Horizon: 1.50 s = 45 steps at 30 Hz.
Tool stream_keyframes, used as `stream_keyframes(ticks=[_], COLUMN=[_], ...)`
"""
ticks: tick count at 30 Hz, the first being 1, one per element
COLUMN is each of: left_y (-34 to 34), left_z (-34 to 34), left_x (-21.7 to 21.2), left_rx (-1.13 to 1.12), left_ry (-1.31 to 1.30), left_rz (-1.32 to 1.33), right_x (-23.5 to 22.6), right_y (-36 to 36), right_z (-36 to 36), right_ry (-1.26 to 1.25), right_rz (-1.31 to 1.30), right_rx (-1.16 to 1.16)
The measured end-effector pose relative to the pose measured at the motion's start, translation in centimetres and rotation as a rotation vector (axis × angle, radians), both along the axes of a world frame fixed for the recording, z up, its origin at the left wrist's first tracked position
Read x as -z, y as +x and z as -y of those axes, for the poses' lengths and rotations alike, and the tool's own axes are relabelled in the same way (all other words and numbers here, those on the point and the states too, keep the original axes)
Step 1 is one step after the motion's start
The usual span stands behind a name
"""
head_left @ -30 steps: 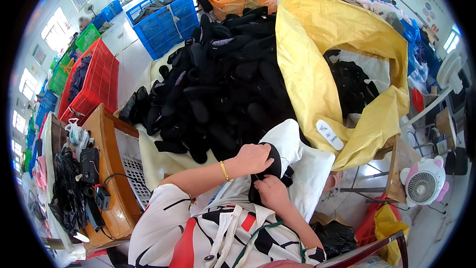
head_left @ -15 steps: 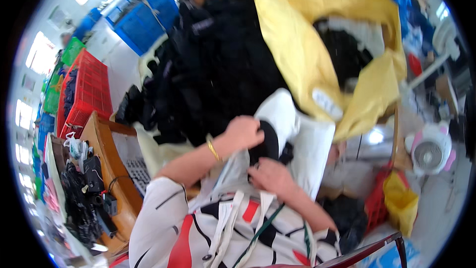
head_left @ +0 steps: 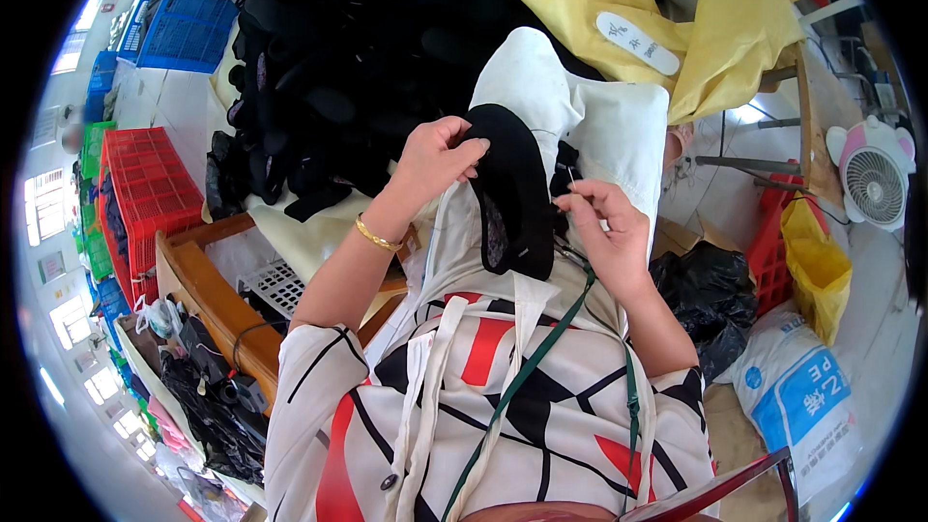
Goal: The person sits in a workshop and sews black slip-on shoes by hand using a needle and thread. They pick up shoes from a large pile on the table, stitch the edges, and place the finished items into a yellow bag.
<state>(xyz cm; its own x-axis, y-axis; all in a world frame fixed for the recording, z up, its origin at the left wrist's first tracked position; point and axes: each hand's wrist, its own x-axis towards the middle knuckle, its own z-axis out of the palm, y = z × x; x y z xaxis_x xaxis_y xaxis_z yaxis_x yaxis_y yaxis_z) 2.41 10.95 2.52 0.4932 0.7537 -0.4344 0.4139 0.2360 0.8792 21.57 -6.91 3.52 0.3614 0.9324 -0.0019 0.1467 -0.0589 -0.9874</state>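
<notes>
A black cloth shoe (head_left: pixel 522 169) with a patterned lining lies over my lap, which is covered in white cloth (head_left: pixel 604 135). My left hand (head_left: pixel 435 159) pinches the shoe's upper left edge between thumb and fingers. Just off its right side, my right hand (head_left: pixel 611 227) has thumb and forefinger pressed together. A thin light glint shows by those fingertips, but what they hold is too small to name. A small dark thing (head_left: pixel 565 164) lies between the shoe and my right hand. The green cord (head_left: pixel 541 358) hangs down my front.
A large heap of black shoes (head_left: pixel 358 48) fills the space ahead. Beside it, a yellow sack (head_left: pixel 720 63) has a white sole-shaped piece (head_left: pixel 638 43) on it. A red crate (head_left: pixel 155 188) and wooden frame (head_left: pixel 208 280) stand left; a fan (head_left: pixel 873 172) and black bag (head_left: pixel 706 295) are right.
The view has tilted downward. My right hand has moved off the shoe to its right, fingertips pinched. The left hand still grips the shoe, which now shows its patterned lining.
</notes>
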Motion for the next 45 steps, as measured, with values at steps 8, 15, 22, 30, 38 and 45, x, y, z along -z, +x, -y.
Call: stream_keyframes(ticks=[8,15,22,30,38,45], left_y=[0.9,1.4,1.6,1.7,1.5,1.7], left_z=[-0.6,-0.5,-0.5,-0.5,-0.8,-1.1], left_x=[-0.5,-0.6,-0.3,-0.1,-0.4,-0.9], left_rx=[0.029,-0.010,-0.002,-0.010,-0.008,0.012], left_ry=[-0.050,-0.071,-0.056,-0.039,-0.161,-0.254], left_rz=[-0.011,0.000,-0.055,-0.073,-0.047,-0.060], right_x=[-1.4,0.7,1.4,2.5,3.2,3.2], right_y=[-0.9,-2.4,-2.5,-2.4,-3.5,-3.5], right_z=[-2.0,-6.3,-6.6,-6.7,-6.7,-7.0], right_ry=[-0.224,-0.351,-0.384,-0.324,-0.202,-0.217], right_rz=[-0.524,-0.237,-0.148,-0.027,0.303,0.499], right_rx=[-0.218,-0.192,-0.189,-0.219,-0.175,-0.198])
